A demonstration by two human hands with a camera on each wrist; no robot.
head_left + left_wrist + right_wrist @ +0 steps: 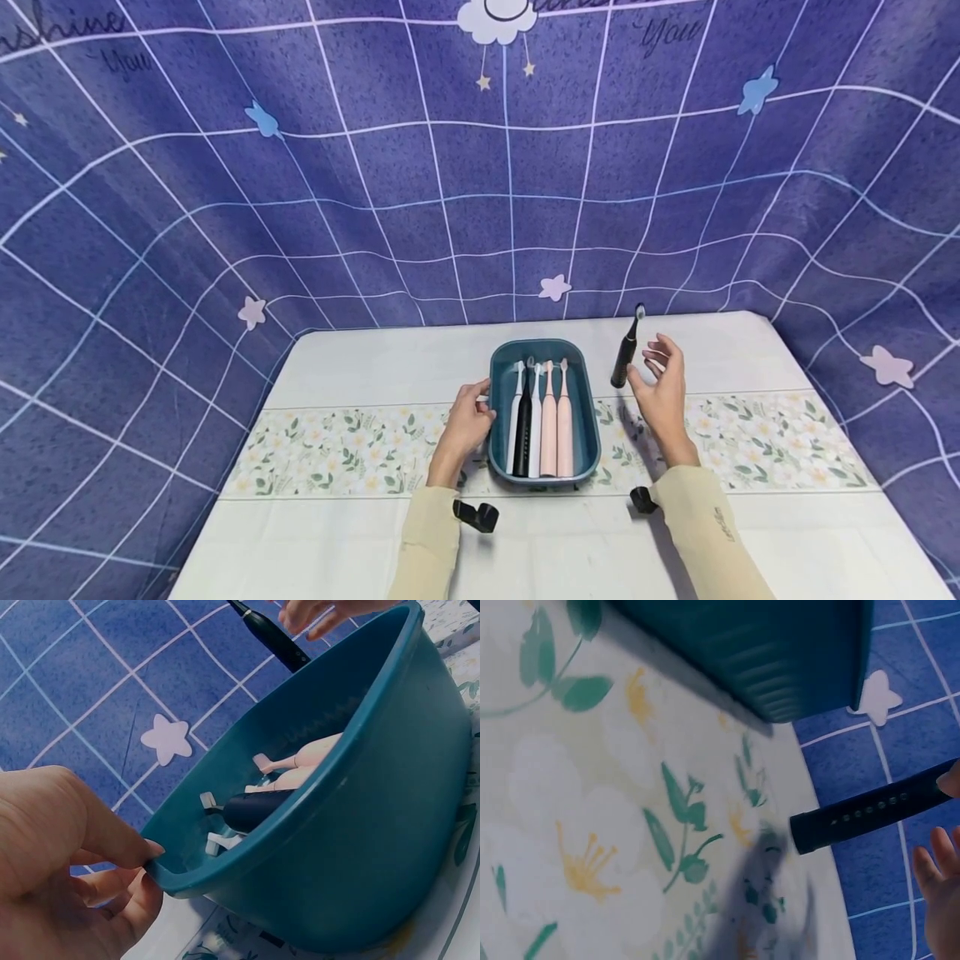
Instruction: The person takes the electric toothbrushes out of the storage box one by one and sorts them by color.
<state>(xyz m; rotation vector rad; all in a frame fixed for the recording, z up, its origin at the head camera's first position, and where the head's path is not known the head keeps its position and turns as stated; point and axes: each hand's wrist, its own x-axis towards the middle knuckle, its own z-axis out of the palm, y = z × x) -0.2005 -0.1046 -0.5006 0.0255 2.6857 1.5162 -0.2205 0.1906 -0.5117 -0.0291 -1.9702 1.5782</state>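
left hand (468,421) grips teal tray (501,367) rim | right hand (660,392) right of tray, fingers spread, touching black toothbrush (625,354)

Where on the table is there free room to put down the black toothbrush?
Bare cloth lies right of the right hand toward the white table's right edge, between the teal plastic tray and the far edge, and left of the left hand. The tray is crowded with five toothbrushes; the black electric toothbrush is beside it.
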